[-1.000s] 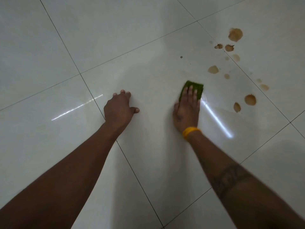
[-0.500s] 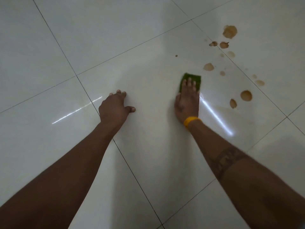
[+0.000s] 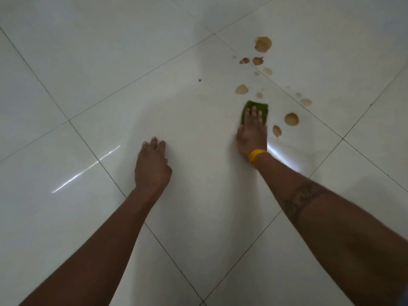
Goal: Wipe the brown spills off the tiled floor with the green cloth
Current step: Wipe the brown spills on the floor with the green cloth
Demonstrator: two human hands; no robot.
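Right grip (image 3: 252, 133) flat on green cloth (image 3: 262, 108), left grip (image 3: 152, 167) spread on glossy tiled floor (image 3: 88, 74) near brown spills (image 3: 291, 119).

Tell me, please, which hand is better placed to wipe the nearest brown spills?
The right hand: it already presses the green cloth beside the brown spills; the left hand rests bare on the tiled floor.

green cloth (image 3: 263, 107): near half hidden under right hand (image 3: 251, 134) | both forearms: cut by bottom edge
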